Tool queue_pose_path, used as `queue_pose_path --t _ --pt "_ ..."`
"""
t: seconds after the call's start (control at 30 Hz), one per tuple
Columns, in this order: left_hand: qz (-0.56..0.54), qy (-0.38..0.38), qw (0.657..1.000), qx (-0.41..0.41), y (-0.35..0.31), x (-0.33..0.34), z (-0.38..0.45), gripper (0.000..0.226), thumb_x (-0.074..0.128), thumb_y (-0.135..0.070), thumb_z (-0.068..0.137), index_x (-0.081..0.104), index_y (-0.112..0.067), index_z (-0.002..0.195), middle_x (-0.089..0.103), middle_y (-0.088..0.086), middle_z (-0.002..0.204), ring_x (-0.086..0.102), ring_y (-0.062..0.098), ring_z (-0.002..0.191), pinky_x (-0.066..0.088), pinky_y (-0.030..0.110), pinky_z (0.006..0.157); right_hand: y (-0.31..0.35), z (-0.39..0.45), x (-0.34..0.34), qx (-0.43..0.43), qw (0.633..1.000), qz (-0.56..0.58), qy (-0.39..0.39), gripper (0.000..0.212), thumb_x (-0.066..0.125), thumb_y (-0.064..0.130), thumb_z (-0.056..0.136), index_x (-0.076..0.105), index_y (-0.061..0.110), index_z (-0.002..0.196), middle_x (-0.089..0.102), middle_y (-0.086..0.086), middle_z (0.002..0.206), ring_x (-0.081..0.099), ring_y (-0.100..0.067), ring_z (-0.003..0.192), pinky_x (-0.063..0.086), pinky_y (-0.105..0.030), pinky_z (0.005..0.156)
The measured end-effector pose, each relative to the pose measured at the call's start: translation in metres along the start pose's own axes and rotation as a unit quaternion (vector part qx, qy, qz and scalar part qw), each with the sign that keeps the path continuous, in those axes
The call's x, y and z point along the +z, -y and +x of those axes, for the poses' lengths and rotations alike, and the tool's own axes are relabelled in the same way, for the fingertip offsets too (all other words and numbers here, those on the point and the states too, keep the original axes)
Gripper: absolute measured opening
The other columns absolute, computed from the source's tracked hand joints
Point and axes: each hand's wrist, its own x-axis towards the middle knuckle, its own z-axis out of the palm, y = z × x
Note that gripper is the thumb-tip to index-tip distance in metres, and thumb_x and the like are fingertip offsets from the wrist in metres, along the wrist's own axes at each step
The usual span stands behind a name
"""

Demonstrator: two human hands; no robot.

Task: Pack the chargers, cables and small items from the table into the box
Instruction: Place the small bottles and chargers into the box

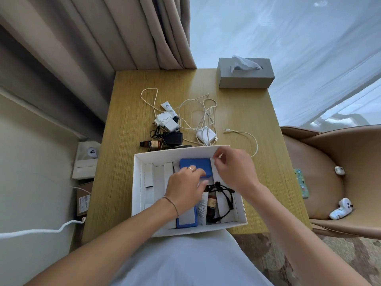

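White box [137, 183] at the desk's [243, 112] near edge, holding blue cases [195, 165], brown bottle [211, 205], white tube [202, 207], black cable [226, 195], left hand [185, 187] resting flat-fingered on blue case, right hand [231, 168] grip pinching small white piece at far wall, chargers [166, 121] and white cables [198, 112] on desk beyond

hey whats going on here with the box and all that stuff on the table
A person is packing a white box on a wooden table. The left hand rests on a blue case inside it; the right hand pinches something small and white at the far wall. A brown bottle and black cable are already in. White chargers and cables wait outside.
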Motion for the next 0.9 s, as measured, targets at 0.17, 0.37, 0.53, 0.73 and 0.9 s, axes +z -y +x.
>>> queue_pose_path --t 0.17,0.37,0.53,0.73,0.9 --pt "-0.091 -0.043 0.994 0.043 0.010 -0.048 0.017 0.017 0.059 -0.024 0.091 0.070 -0.025 0.104 0.062 -0.011 0.084 0.058 0.007 0.078 0.052 0.026 0.065 -0.012 0.054 -0.015 0.050 0.999 -0.004 0.009 0.018 0.056 0.020 0.091 0.074 0.021 0.094 0.072 0.004 0.082 0.066 -0.018 0.073 0.055 -0.033 0.064" --pt "-0.091 -0.072 0.993 0.011 0.039 -0.080 0.046 0.019 0.061 -0.013 0.092 0.071 -0.023 0.104 0.062 -0.011 0.085 0.056 0.006 0.079 0.047 0.023 0.067 -0.037 0.115 0.011 0.070 0.991 -0.062 0.091 0.023 0.054 0.015 0.093 0.075 0.016 0.102 0.076 -0.002 0.099 0.068 -0.021 0.084 0.060 -0.038 0.074" --pt "-0.104 -0.083 0.990 -0.038 0.058 -0.088 0.058 0.020 0.060 -0.010 0.092 0.071 -0.022 0.103 0.063 -0.010 0.084 0.058 0.007 0.075 0.054 0.033 0.063 -0.049 0.152 0.042 0.069 0.980 -0.090 0.164 0.028 0.059 0.009 0.091 0.072 0.006 0.115 0.075 -0.011 0.113 0.071 -0.028 0.100 0.060 -0.041 0.085" --pt "-0.130 -0.083 0.984 -0.090 0.076 -0.088 0.066 0.021 0.058 -0.009 0.094 0.072 -0.021 0.103 0.066 -0.010 0.090 0.061 0.010 0.081 0.056 0.041 0.068 -0.053 0.181 0.069 0.112 0.959 -0.136 0.221 0.020 0.064 0.024 0.086 0.057 0.012 0.072 0.058 -0.003 0.069 0.051 -0.018 0.060 0.041 -0.028 0.051" --pt "-0.146 -0.079 0.976 -0.139 0.090 -0.088 0.072 0.021 0.057 -0.010 0.095 0.072 -0.021 0.104 0.068 -0.007 0.097 0.065 0.010 0.086 0.058 0.041 0.074 -0.053 0.188 0.080 0.090 0.953 -0.171 0.233 0.033 0.074 0.045 0.081 0.057 0.017 0.081 0.062 0.001 0.073 0.060 -0.017 0.067 0.048 -0.028 0.052"
